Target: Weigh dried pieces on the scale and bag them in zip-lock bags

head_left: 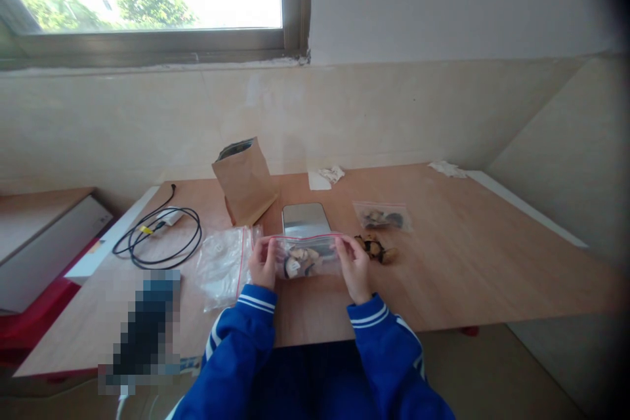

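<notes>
My left hand (262, 263) and my right hand (353, 268) each pinch one end of a small clear zip bag (306, 254) with a red seal line, held just above the wooden table (472, 256). The bag holds brown and dark dried pieces. Both hands are closed on the bag's top edge. A small loose pile of the same pieces (377, 249) lies on the table just right of my right hand. A second filled zip bag (382, 216) lies behind that pile. Both sleeves are blue with white stripes.
A brown paper pouch (245, 181) stands open behind the hands, beside a flat metal scale (305, 218). Empty clear zip bags (224, 264) lie to the left. A coiled black cable (160, 236) and a blurred dark object (145, 328) sit further left. Crumpled tissue (329, 175) lies by the wall.
</notes>
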{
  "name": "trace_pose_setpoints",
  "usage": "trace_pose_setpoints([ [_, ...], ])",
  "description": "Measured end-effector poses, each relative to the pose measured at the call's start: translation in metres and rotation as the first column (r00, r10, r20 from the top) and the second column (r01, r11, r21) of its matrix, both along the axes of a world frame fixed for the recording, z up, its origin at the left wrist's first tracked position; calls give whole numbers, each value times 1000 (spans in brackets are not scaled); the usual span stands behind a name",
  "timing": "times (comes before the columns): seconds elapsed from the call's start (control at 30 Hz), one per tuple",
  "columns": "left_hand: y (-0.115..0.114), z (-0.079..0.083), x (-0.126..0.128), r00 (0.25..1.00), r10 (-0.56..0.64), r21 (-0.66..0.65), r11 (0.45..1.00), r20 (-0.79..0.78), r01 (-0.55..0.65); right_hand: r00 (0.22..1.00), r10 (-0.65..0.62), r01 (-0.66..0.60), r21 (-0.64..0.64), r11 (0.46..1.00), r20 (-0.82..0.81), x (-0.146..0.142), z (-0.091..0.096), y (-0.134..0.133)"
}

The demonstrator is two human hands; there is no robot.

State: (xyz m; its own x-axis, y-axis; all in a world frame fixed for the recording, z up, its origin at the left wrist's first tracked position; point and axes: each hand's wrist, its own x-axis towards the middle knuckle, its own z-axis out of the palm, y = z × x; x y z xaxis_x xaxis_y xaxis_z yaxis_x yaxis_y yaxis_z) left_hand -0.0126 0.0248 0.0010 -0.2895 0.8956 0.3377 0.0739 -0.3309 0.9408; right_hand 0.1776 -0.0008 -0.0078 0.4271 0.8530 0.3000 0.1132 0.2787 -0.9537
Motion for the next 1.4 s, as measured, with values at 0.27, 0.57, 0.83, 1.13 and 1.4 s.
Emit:
trace_pose_setpoints([
  [0.27, 2, -4, -2, 999, 24, -60, 998, -43, -27, 969, -57, 48, 41, 998, 242, 5, -6, -4],
  [0.57, -2, -1, -3, 997, 30, -66, 997, -74, -35, 937, -138, 107, 114, 988, 320, 5, -5, -4],
  [0.83, -7, -5, -5, 990, 29, -85, 996, -140, -41, 929, -215, 173, 161, 972, 302, 5, -6, -2],
  [1.13, -2, -12, -5, 935, 109, -6, 993, -338, -118, 902, -269, 205, 212, 955, 339, 3, -4, -1],
  [1.4, -2, -14, -6, 940, 111, -65, 988, -322, -139, 893, -276, 217, 199, 956, 354, 4, -5, -2],
])
